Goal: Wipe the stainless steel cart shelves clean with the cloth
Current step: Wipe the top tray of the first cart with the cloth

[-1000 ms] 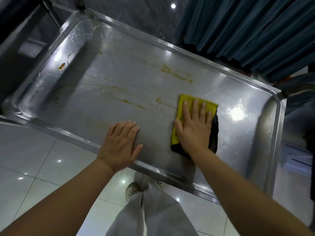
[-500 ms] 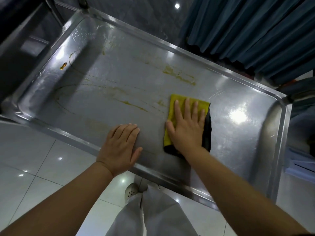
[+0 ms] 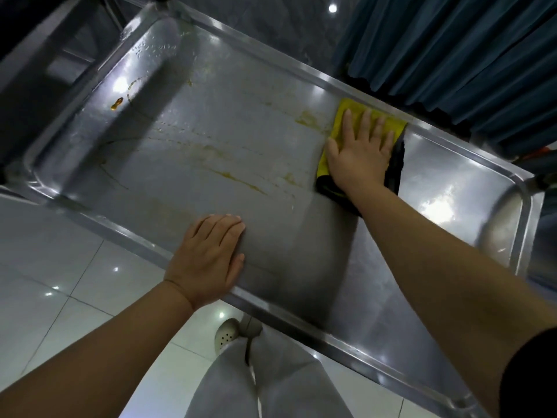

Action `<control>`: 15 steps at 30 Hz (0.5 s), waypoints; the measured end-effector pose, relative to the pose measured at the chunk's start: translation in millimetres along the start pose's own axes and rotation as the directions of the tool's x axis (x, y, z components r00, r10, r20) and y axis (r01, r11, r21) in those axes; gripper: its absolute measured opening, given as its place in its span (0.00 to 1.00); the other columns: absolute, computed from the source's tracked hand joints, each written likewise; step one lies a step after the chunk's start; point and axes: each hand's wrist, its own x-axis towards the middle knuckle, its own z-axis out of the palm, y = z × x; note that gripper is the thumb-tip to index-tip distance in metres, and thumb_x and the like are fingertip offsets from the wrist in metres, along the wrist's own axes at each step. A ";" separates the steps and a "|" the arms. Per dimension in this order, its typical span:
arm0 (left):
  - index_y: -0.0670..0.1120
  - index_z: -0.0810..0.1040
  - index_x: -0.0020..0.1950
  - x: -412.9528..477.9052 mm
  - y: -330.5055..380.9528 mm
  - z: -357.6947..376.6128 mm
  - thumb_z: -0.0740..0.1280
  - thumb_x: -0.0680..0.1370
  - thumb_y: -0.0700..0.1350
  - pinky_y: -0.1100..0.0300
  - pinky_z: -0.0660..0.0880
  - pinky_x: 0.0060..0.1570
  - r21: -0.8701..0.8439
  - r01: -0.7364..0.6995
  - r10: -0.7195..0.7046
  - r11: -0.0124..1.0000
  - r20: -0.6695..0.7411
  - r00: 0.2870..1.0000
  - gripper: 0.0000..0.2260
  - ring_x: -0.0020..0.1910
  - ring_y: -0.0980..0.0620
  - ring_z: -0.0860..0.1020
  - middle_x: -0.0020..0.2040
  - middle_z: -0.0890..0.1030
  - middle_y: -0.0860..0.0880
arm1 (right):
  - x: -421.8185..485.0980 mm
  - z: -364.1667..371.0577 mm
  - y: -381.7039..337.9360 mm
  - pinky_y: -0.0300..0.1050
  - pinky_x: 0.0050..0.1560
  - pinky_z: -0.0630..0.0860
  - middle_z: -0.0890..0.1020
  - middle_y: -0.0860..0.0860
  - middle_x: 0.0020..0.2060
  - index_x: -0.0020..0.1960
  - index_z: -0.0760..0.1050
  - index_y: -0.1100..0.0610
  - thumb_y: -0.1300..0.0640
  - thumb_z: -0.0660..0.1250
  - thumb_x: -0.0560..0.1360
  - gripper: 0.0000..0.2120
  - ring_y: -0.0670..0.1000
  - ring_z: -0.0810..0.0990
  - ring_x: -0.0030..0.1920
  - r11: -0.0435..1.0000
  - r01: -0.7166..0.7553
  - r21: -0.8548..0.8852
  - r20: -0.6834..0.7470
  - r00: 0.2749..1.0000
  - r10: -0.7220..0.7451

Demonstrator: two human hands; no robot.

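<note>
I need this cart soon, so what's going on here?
A person is wiping the cart's top shelf. The right hand presses a yellow cloth flat on the shelf, close to the far rim. The left hand rests flat at the near edge. Yellowish smears and an orange blob mark the shelf to the left of the cloth, so the wiping is not finished.
</note>
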 end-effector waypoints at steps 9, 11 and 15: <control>0.38 0.76 0.56 0.8 5.6 -6.7 0.57 0.73 0.49 0.49 0.63 0.59 0.025 -0.012 0.012 1.000 0.005 1.000 0.20 0.55 0.43 0.70 0.55 0.78 0.39 | -194.0 42.5 -44.7 0.63 0.74 0.45 0.49 0.57 0.77 0.78 0.49 0.50 0.38 0.50 0.76 0.34 0.63 0.43 0.77 0.969 0.246 -0.015 0.009 0.969 -0.246; 0.38 0.76 0.57 0.4 6.7 -7.7 0.57 0.73 0.50 0.50 0.64 0.56 0.023 -0.008 0.008 1.000 0.001 1.000 0.20 0.54 0.44 0.70 0.55 0.78 0.40 | -213.7 47.8 -51.0 0.64 0.73 0.48 0.53 0.57 0.77 0.78 0.53 0.50 0.39 0.52 0.76 0.34 0.63 0.46 0.76 0.965 0.261 -0.004 0.016 0.965 -0.261; 0.39 0.76 0.56 2.0 8.2 -8.4 0.57 0.72 0.50 0.50 0.64 0.55 0.017 -0.020 0.021 1.000 -0.021 1.000 0.20 0.54 0.44 0.70 0.54 0.79 0.40 | -196.8 44.6 -51.6 0.64 0.72 0.48 0.56 0.56 0.77 0.77 0.55 0.49 0.38 0.52 0.75 0.34 0.63 0.50 0.76 0.972 0.236 -0.011 -0.001 0.972 -0.236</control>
